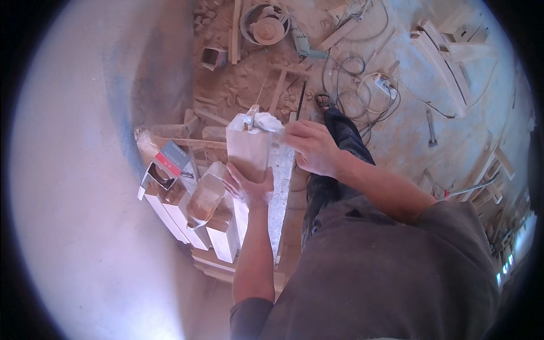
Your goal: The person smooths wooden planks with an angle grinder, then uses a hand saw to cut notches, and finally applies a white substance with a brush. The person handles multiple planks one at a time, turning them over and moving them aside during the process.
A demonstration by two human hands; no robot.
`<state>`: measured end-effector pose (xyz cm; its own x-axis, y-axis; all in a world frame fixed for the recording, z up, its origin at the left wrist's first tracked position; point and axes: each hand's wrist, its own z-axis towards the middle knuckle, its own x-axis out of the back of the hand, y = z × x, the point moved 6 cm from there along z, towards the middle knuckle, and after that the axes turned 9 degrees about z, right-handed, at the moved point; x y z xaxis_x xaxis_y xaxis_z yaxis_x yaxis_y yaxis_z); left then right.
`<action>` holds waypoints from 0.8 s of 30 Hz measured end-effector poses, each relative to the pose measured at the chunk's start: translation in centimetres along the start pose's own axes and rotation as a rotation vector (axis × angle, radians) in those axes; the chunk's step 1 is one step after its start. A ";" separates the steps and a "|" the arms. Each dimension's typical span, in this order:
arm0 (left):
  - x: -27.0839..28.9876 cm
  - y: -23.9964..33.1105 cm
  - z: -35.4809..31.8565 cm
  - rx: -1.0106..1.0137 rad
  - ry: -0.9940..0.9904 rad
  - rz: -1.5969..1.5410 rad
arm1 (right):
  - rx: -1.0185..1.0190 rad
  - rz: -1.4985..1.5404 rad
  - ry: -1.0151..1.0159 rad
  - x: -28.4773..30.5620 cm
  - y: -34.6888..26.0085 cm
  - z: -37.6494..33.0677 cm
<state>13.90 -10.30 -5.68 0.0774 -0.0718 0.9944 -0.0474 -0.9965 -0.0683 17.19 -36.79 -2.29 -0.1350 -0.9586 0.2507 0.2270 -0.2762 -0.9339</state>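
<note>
My left hand (pixel 249 186) is wrapped around the near part of a pale squared wooden block (pixel 248 148), fingers on one side and thumb on the other. At the block's far end, my right hand (pixel 314 146) is closed on a small tool with a lumpy white end (pixel 267 122). The white end touches or almost touches the block's end; the tool's handle is hidden in my fingers. To the left of my left hand is a cut-open plastic container (pixel 206 197) with brownish stuff inside.
More pale wooden pieces (pixel 222 241) lie under the container. A grey and red box (pixel 171 158) sits left. Beyond are a round bucket (pixel 249 25), a green power drill (pixel 302 44), tangled cables (pixel 362 102), a power strip (pixel 386 86), a hammer (pixel 431 129) and stacked boards (pixel 439 65).
</note>
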 end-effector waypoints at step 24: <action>0.4 -0.1 -0.6 0.015 -0.058 0.004 | -0.137 -0.004 -0.063 0.8 4.8 -1.0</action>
<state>13.29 -10.21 -5.25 0.1343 -0.0780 0.9879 -0.0331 -0.9967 -0.0742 17.24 -38.84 -6.86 -0.0739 -0.9611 0.2663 0.0924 -0.2725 -0.9577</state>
